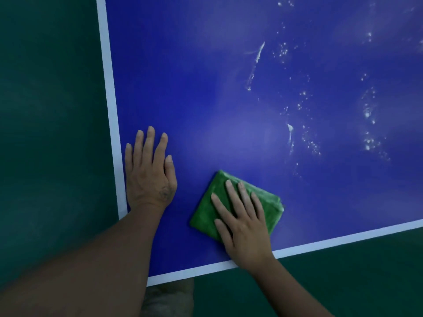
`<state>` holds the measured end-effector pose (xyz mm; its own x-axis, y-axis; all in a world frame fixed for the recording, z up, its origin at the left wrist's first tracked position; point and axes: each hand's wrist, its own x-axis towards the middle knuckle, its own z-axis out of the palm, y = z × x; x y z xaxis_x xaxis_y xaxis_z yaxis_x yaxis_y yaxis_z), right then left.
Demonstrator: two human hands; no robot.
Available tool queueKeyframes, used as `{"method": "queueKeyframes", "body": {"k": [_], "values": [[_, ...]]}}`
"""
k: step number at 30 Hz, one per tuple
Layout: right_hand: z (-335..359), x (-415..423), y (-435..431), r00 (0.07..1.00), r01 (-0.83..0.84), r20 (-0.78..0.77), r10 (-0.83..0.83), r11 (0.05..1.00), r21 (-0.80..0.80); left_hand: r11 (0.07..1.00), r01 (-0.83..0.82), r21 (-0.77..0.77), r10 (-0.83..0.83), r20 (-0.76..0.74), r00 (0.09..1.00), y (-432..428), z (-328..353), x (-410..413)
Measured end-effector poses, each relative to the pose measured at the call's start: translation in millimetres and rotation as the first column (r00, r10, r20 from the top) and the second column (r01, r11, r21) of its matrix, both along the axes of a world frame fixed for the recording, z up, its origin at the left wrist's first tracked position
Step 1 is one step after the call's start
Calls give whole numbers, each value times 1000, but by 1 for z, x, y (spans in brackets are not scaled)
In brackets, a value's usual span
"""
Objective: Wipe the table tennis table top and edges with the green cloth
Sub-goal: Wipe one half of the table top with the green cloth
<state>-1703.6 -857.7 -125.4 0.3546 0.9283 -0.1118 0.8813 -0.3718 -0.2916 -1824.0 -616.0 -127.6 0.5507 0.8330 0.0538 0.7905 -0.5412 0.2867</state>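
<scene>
Near the white border line (112, 106) of the table tennis table (206, 99), at its closest corner, blue top runs open away from the line; white specks and smears (309, 143) lie well beyond it, dark green floor (45, 133) outside it. My right hand (245, 232), fingers straight and spread, presses the folded green cloth (203, 216) flat just inside the line. My left hand (148, 177) rests flat beside the line, holding nothing.

the floor (45, 133) below me is a dark, dull green, plain, running along my left and across the bottom of my view. the light is dim and soft. low down, a blurred grey-brown shape (168, 300) shows against it; i cannot tell what it is.
</scene>
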Motion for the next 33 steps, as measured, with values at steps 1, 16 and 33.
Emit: {"method": "queueKeyframes", "body": {"k": [1, 16, 33], "values": [[0, 4, 1, 999, -35, 17, 35, 999, -17, 1000, -2, -2, 2, 2, 1000, 0, 0, 0], [1, 111, 203, 971, 193, 128, -201, 978, 72, 1000, -19, -24, 19, -7, 1000, 3, 0, 3], [7, 128, 135, 921, -358, 148, 360, 933, -35, 999, -7, -44, 7, 3, 1000, 6, 2, 4]]}}
